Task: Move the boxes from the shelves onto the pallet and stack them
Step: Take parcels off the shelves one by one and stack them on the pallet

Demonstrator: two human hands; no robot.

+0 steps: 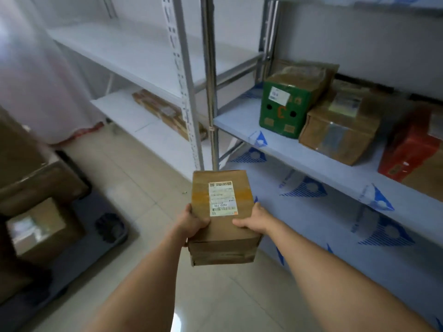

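Head view: bare tiled floor point(134, 178) lies below the fingers. Left of them, the dark pallet point(96, 226) carries stacked brown boxes point(40, 183). Right, the shelf point(299, 149) bears a green carton point(285, 109). Left hand point(191, 222) and right hand point(255, 220) clamp the labelled brown cardboard box point(223, 212), fingers wrapped round its sides.

- We hold a brown box point(223, 216) with both hands: left hand point(193, 222) and right hand point(254, 220) grip its sides.
- Right of the box, a shelf point(299, 152) carries a green box point(287, 104), a taped brown box point(340, 133) and a red box point(414, 149).
- Left of the box, a dark pallet point(96, 236) bears stacked boxes point(40, 212).
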